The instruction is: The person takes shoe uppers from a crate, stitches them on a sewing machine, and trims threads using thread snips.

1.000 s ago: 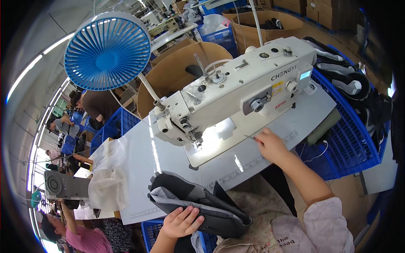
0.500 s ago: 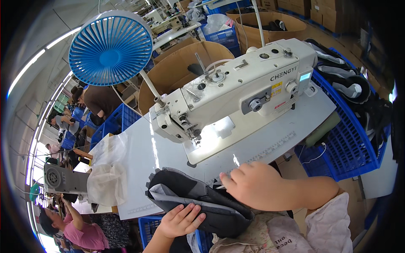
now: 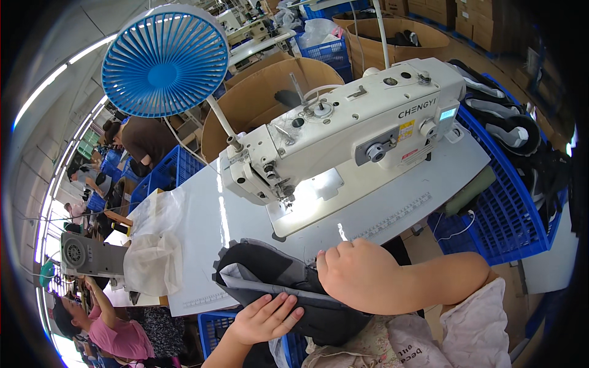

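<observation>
A black and grey padded fabric piece (image 3: 261,273), shaped like a shoe upper, is held over the front edge of the sewing table. My left hand (image 3: 265,319) is closed on its near side, fingers lying across the dark outer face and the thumb out of sight. The piece gapes along its top, showing a grey folded edge. Just above its right part is my right hand (image 3: 356,273), with curled fingers pressed together. Whatever it may hold is hidden from view. Beyond both hands stands a white sewing machine (image 3: 343,132), its needle area lit.
The white tabletop (image 3: 245,224) carries a printed ruler strip and a crumpled whitish sheet (image 3: 153,264) at left. A blue fan (image 3: 162,73) hangs above. Blue basket (image 3: 506,214) with similar black-grey pieces stands right; another basket (image 3: 215,331) sits below the table. Co-workers are at left.
My right hand has shifted slightly left and down, closer over the piece, and its fingers are curled tighter. The left hand keeps its hold. The view has tilted a little.
</observation>
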Action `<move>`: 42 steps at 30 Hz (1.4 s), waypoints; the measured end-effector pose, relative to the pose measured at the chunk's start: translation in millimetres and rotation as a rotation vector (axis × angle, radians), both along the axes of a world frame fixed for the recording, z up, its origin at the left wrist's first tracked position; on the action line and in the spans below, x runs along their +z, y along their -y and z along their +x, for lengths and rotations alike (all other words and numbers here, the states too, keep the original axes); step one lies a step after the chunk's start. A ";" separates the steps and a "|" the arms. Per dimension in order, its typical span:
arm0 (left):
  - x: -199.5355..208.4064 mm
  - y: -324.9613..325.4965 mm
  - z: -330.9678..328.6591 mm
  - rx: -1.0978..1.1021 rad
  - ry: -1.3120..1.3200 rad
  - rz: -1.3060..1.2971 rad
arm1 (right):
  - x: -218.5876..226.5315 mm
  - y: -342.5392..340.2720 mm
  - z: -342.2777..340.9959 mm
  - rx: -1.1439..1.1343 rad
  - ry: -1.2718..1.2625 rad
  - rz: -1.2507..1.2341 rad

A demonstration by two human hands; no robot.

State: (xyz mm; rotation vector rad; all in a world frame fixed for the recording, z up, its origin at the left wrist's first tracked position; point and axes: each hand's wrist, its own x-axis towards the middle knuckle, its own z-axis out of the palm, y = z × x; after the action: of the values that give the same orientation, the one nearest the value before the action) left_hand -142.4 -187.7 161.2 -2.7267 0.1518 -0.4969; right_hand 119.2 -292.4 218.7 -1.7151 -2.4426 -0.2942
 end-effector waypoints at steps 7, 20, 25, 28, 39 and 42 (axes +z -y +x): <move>-1.2 -1.6 0.6 0.026 -0.016 0.010 | -2.0 -6.0 -2.8 -0.001 -0.019 -0.040; -1.6 -3.5 3.7 0.022 -0.020 0.008 | 0.0 -7.4 5.0 -0.001 -0.004 -0.056; -1.8 -5.9 6.3 -0.019 -0.008 0.012 | -7.7 -8.6 4.3 -0.042 -0.045 -0.004; -1.3 -6.3 7.7 -0.020 -0.011 0.012 | -5.0 -9.1 4.2 -0.044 -0.038 -0.017; -1.3 -7.7 3.3 -0.009 -0.005 0.012 | -13.8 -25.0 42.2 -0.165 -0.490 -0.241; -0.5 -7.9 3.3 -0.011 -0.022 0.019 | -29.8 -30.7 55.2 -0.186 -0.700 -0.453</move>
State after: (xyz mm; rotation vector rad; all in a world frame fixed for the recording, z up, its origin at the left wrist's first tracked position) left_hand -139.1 -179.9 160.8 -2.7149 0.1766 -0.4661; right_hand 174.5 -261.7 189.0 -1.7864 -1.9085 0.7705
